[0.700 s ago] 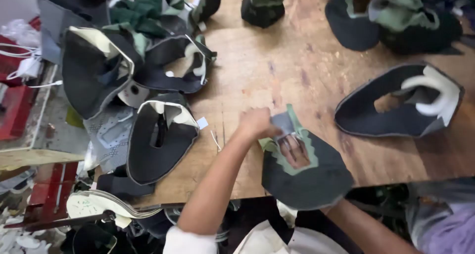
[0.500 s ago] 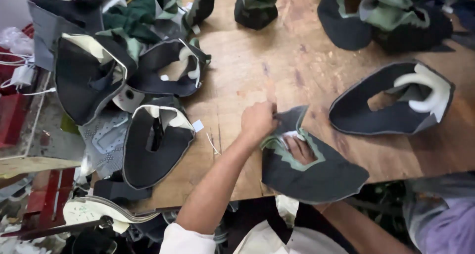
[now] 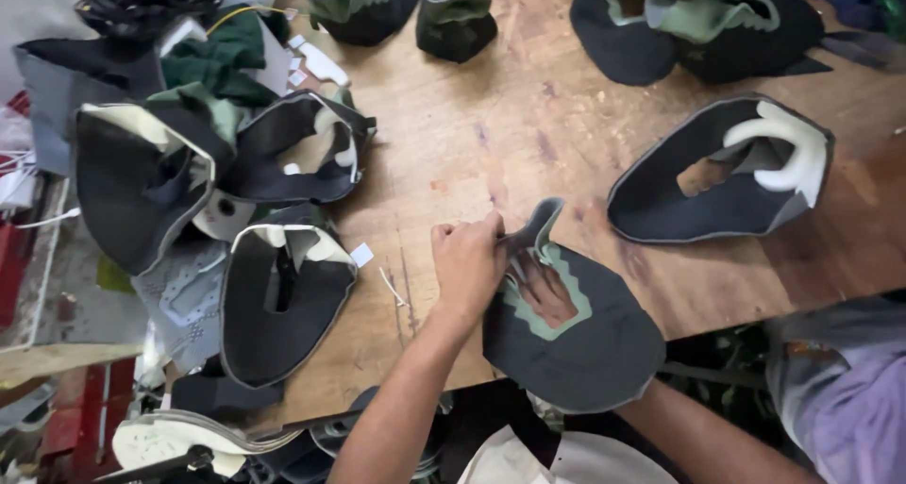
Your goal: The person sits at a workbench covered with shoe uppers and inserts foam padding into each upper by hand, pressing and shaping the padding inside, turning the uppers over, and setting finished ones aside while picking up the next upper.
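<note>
While the left hand (image 3: 469, 262) pinches the dark shoe upper (image 3: 576, 338) at its far edge, the right hand's fingers (image 3: 547, 291) poke up through its opening from underneath, grip hidden.

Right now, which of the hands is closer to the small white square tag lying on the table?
Left. The left hand pinches the dark shoe upper just right of the white tag; the right hand is under that upper, showing through its opening, farther from it.

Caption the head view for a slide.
Left hand pinches the edge of a dark shoe upper with green lining, right hand inside it, on a wooden table.
</note>
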